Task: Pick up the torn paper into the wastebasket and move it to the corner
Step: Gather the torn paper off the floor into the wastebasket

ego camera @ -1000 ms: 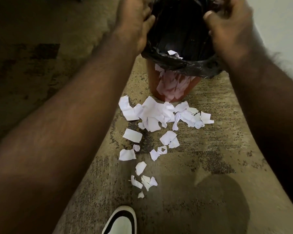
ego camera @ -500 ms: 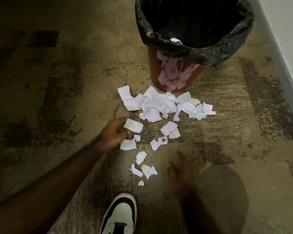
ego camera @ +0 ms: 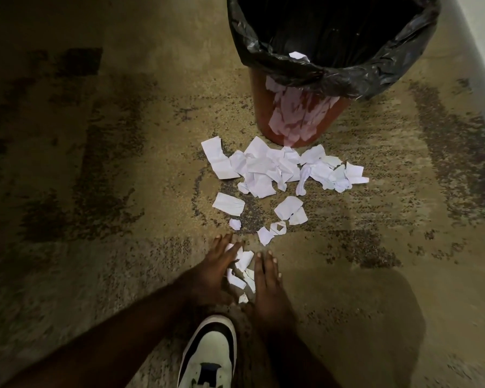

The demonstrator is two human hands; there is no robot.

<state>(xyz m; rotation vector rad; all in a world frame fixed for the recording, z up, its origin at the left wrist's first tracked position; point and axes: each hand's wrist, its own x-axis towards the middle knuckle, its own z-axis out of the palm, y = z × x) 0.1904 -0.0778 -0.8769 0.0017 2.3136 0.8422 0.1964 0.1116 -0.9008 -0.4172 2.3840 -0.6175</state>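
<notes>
A red wastebasket (ego camera: 286, 119) lined with a black bag (ego camera: 347, 77) stands on the carpet at the top, one white scrap on its near rim. Torn white paper (ego camera: 275, 169) lies in a heap just in front of it, with looser pieces trailing toward me. My left hand (ego camera: 213, 273) and my right hand (ego camera: 266, 278) lie flat on the carpet, fingers spread, on either side of the nearest small scraps (ego camera: 242, 270). The left fingers touch some of them. Neither hand has closed on any paper.
My white and black shoe (ego camera: 207, 354) sits just behind the hands. A pale wall and baseboard (ego camera: 476, 51) run along the right. The patterned carpet (ego camera: 95, 163) stretches out to the left.
Both hands left the basket's rim and came down to the floor. The left hand slid back from the mid scraps, and the two hands now bracket the nearest pieces.
</notes>
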